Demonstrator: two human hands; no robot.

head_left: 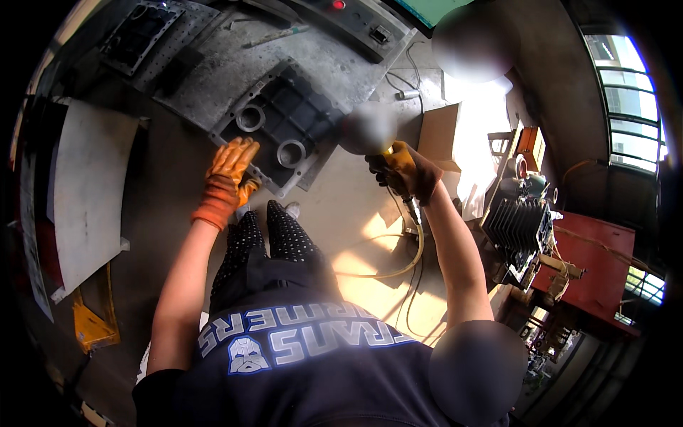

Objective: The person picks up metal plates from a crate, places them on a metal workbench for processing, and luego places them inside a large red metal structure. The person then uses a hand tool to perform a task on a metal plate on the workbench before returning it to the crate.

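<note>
From my end: dark ribbed casting (302,107) = landmark, on the grey bench (206,82), near edge, two metal rings (279,154) on its near side. L hand (230,165), orange glove, lies at the casting's near-L corner: fingers straight & together, thumb spread, so grip is wide. Can't tell if it's pressing on the corner or just touching. R hand (400,171), also gloved, is just R of the casting, fingers wrapped tight round a hose-fed tool (413,208); tool's front end is lost in blur, so can't tell if it touches the casting. Pale hose (419,245) drops from it & curves back L, nearer me than the casting.

Beyond casting: thin rod (277,35) on the bench, then control box (313,14) w/ a red light. Far L of casting, a 2nd casting (139,35). R of casting, past the tool: cardboard box (439,139); well apart, farther R & nearer me, black finned unit (519,228).
</note>
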